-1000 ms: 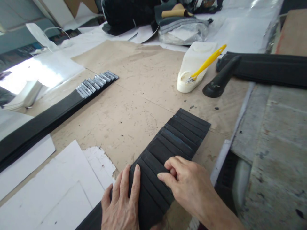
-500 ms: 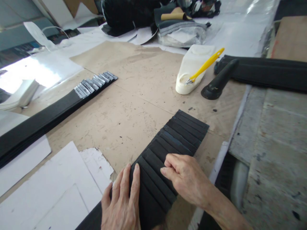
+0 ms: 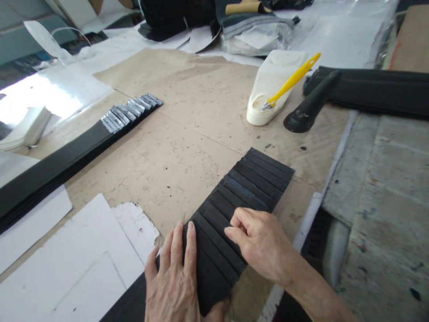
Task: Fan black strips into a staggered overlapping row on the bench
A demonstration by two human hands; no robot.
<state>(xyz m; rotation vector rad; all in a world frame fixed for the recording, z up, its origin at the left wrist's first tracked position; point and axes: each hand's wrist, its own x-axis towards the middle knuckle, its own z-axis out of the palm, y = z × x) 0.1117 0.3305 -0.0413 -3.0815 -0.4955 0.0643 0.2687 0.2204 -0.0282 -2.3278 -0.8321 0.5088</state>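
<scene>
A fanned row of overlapping black strips (image 3: 231, 197) lies slantwise across the brown-papered table in front of me. My left hand (image 3: 177, 268) rests on the near end of the strips, fingers stretched out flat; its thumb shows partly at their lower edge. Over the middle of the row, my right hand (image 3: 258, 241) is closed, thumb and bent fingers drawn together against the strips. Whatever it may pinch is hidden by the fingers.
A white container (image 3: 275, 80) bears a yellow-handled brush (image 3: 295, 80), beside a black hammer-like tool (image 3: 311, 105). Left lies a stack of long black strips (image 3: 67, 152) with shiny coated ends. White boards (image 3: 83, 255) sit at the near left; black rolled material (image 3: 378, 91) lies right.
The view has tipped slightly, so the far items sit higher in the picture. Both hands stay at nearly the same spots on the strips, with their poses much the same.
</scene>
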